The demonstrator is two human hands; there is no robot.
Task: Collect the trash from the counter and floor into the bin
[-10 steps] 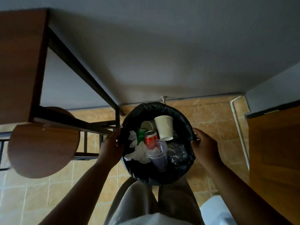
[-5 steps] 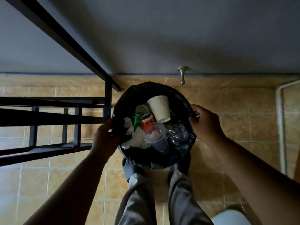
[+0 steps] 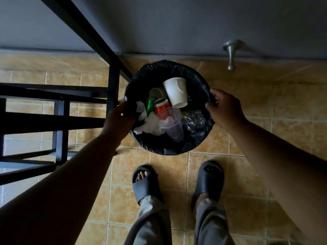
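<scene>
A round bin (image 3: 159, 69) lined with a black bag sits low over the tiled floor by the wall. Inside lie a white paper cup (image 3: 176, 91), a red can (image 3: 161, 106), a green can (image 3: 150, 104), a clear plastic cup (image 3: 172, 124), crumpled white tissue (image 3: 150, 123) and crinkled clear plastic (image 3: 194, 119). My left hand (image 3: 117, 121) grips the bin's left rim. My right hand (image 3: 223, 107) grips its right rim.
A black metal table frame (image 3: 113, 85) stands directly left of the bin, its leg close to my left hand. A metal doorstop (image 3: 231, 53) sticks out of the wall at upper right. My feet in dark slides (image 3: 177, 181) stand on the tan tiles below the bin.
The bin, held by both hands, has gone down toward the floor near the wall. My view has tipped downward, so my feet and more tiles show now.
</scene>
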